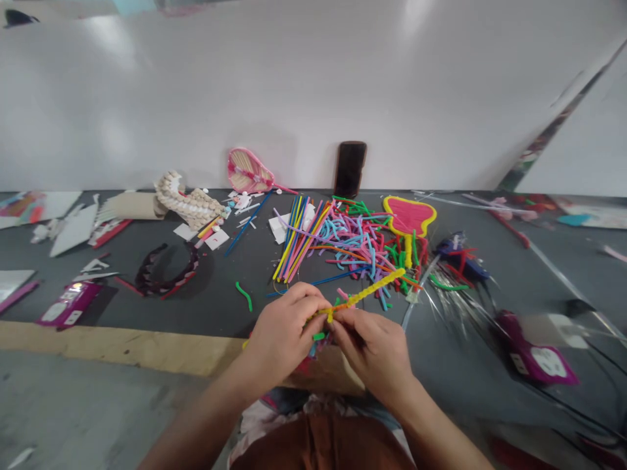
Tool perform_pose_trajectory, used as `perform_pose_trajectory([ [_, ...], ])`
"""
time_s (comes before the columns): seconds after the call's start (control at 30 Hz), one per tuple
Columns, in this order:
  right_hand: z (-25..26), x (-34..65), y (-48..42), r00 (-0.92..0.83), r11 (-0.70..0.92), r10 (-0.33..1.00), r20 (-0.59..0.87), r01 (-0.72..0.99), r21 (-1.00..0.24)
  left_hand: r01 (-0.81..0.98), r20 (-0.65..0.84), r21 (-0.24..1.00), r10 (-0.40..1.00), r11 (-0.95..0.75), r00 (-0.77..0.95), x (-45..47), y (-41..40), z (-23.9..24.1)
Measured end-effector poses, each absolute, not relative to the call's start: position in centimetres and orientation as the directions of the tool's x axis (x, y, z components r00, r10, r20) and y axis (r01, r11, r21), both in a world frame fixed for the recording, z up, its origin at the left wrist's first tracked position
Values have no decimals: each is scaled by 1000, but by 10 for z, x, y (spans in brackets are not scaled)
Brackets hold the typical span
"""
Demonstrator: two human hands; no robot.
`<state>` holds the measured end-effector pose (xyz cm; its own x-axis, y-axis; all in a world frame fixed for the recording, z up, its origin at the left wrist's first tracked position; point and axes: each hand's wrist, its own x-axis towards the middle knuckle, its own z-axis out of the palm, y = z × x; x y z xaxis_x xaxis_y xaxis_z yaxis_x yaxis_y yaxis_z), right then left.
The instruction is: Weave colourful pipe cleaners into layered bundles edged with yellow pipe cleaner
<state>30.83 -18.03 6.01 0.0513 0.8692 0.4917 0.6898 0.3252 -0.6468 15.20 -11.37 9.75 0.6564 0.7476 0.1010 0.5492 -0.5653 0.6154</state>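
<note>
Between my two hands is a yellow pipe cleaner (377,285), twisted thick, with a stretch of orange near my fingers. My left hand (289,326) pinches its near end, thumb and fingers closed. My right hand (375,346) also has its fingertips closed at the same spot, beside a short yellow tip that points down. The yellow length sticks out up and to the right, over a heap of cut pipe cleaners (350,235) in many colours. Behind it lies a pink shape with a yellow pipe-cleaner rim (410,217) and a yellow stem.
A bundle of coloured sticks (298,238) lies left of the heap. A phone (350,168) leans on the white wall panel. Further left are a dark headband (166,271) and a purple packet (69,305). Tinsel strands (441,300), cables and another purple packet (536,352) are at right.
</note>
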Motion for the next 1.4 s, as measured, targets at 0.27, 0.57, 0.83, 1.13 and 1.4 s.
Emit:
perform_pose_trajectory([
  [0.27,70,310,-178,162,224,889,428,662,-715,569,87,576,736,-587,672,154,-118,105],
  [0.57,66,313,-175,138,255,878,459,676,-691,543,116,589,727,-599,676,154,-118,104],
  [0.83,66,320,-177,-61,345,893,446,728,-592,529,162,584,728,-615,667,154,-117,101],
  [1.13,69,322,-176,-67,268,947,315,708,-654,585,84,589,762,-557,641,156,-118,103],
  [1.4,62,321,-184,33,308,894,447,680,-666,579,51,614,759,-537,649,152,-110,107],
])
